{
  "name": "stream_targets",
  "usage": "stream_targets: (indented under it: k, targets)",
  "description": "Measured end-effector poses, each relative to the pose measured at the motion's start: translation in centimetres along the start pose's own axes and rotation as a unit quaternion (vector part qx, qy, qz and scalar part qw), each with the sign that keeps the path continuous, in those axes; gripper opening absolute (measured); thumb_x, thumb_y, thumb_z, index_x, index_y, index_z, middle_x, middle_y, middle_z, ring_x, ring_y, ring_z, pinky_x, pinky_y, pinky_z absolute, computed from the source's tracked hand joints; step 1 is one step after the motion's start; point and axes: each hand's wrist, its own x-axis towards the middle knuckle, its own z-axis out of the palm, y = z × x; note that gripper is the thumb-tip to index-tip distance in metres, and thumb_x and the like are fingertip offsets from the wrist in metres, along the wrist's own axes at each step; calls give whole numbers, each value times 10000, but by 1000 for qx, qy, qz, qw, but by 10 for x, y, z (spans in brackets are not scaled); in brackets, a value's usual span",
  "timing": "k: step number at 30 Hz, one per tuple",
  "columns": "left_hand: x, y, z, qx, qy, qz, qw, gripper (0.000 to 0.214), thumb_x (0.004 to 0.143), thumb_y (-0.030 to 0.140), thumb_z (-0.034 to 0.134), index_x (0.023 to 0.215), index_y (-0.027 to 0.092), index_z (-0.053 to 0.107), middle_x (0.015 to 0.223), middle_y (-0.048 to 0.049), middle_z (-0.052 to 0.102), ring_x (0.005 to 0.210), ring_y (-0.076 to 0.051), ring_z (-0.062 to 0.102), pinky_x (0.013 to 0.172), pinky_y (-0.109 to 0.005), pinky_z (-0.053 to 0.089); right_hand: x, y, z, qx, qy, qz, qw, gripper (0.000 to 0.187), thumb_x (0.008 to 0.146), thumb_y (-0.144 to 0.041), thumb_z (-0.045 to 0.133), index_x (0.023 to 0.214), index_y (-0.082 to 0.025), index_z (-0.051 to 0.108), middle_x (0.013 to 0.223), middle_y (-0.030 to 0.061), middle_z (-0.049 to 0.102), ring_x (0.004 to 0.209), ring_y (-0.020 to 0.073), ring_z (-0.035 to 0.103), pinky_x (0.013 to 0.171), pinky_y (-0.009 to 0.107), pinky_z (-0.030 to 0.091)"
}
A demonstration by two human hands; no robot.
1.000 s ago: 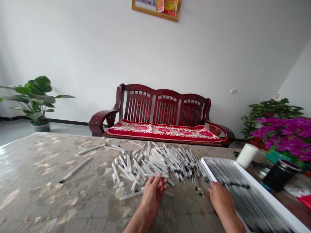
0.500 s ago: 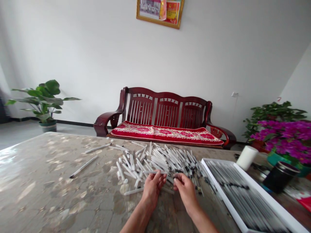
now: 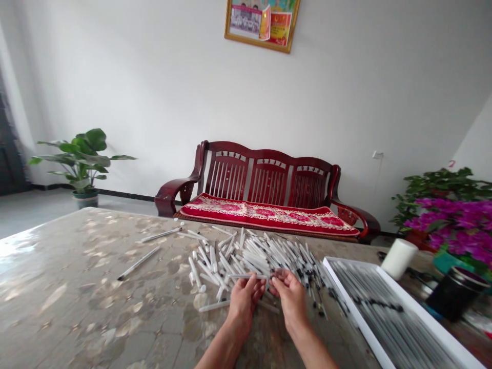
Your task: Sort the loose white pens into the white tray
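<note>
A heap of several white pen barrels and caps (image 3: 253, 253) lies on the stone-patterned table (image 3: 96, 297). My left hand (image 3: 244, 300) pinches one white pen barrel (image 3: 246, 276) level just above the near edge of the heap. My right hand (image 3: 290, 294) is right beside it, fingers curled at the barrel's right end; what it holds is too small to make out. A white tray (image 3: 384, 307) full of dark-tipped finished pens sits to the right of both hands.
Two loose pens (image 3: 138, 262) lie left of the heap. A white cup (image 3: 398, 258) and a black jar (image 3: 448, 292) stand beyond the tray, next to purple flowers (image 3: 457, 225). Behind the table are a red wooden bench (image 3: 265, 200) and a potted plant (image 3: 82, 161).
My right hand left the tray and came left to meet my left hand. My left hand lifted a pen barrel from the heap. The view tilted down slightly.
</note>
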Motion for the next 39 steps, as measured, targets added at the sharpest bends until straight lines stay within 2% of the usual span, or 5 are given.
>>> stream_targets:
  k: [12, 25, 30, 35, 39]
  targets:
    - [0, -3, -1, 15, -12, 1, 1000, 101, 814, 105, 699, 763, 144, 621, 662, -54, 728, 619, -140, 717, 596, -210, 583, -1, 15, 1, 26, -2, -5, 1000, 332, 596, -408, 779, 836, -208, 664, 798, 39, 755, 768, 254, 714, 648, 321, 558]
    - [3, -8, -6, 63, -18, 46, 997, 269, 609, 246, 869, 739, 153, 653, 655, -29, 721, 634, -168, 713, 604, -243, 574, 1, 17, -2, -19, -7, -35, 999, 263, 626, -409, 760, 774, -213, 665, 745, 38, 743, 706, 230, 695, 643, 309, 552]
    - [2, -7, -7, 71, -21, 57, 996, 337, 563, 309, 890, 748, 153, 655, 667, -30, 720, 648, -173, 712, 615, -252, 570, -1, 16, -3, -86, -24, -96, 991, 241, 694, -414, 703, 814, -206, 679, 796, 62, 747, 761, 241, 699, 713, 333, 560]
    - [-4, -3, -3, 98, -43, 63, 992, 436, 496, 426, 905, 713, 152, 646, 636, -31, 718, 617, -171, 699, 594, -252, 553, -5, 10, -9, -201, -51, -182, 961, 241, 815, -351, 585, 986, -227, 700, 1001, 74, 743, 899, 226, 685, 812, 315, 533]
    - [-10, -2, 1, 118, -68, 56, 989, 467, 469, 465, 905, 695, 151, 645, 603, -22, 709, 573, -165, 684, 575, -252, 543, -7, 6, -11, -250, -61, -216, 942, 270, 870, -364, 505, 1015, -246, 701, 1059, 69, 735, 985, 228, 670, 881, 320, 506]
